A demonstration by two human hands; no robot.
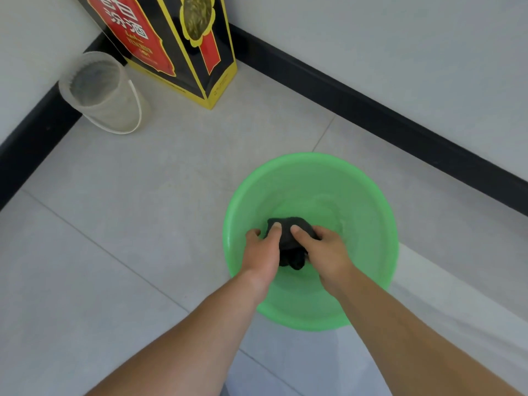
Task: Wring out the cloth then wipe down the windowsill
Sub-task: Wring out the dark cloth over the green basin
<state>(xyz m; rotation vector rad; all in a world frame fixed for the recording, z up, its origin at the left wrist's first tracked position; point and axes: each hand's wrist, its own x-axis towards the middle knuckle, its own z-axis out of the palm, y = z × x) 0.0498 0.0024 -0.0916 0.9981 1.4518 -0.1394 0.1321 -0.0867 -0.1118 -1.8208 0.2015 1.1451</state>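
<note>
Your left hand [261,254] and right hand [324,251] both have fingers clenched round the bunched black cloth [290,244], held inside the green basin [371,201] on the floor [128,224]. Most of the cloth hides between your palms. I can't make out water in the basin.

- The floor [143,224] was laid in large pale grey tiles with thin grout lines running across it at angles.
- Two plain, light grey walls [400,52] met in a corner at the top of the view.
- A black skirting board [371,115] ran along the foot of both walls.
- A tall black, red and yellow carton [171,44] with Chinese lettering stood in the corner, close against the walls.
- Just left of the carton, a translucent cylindrical container [103,92] stood on the floor beside the left skirting.
- The light was soft and even, with only faint shadows on the tiles.
</note>
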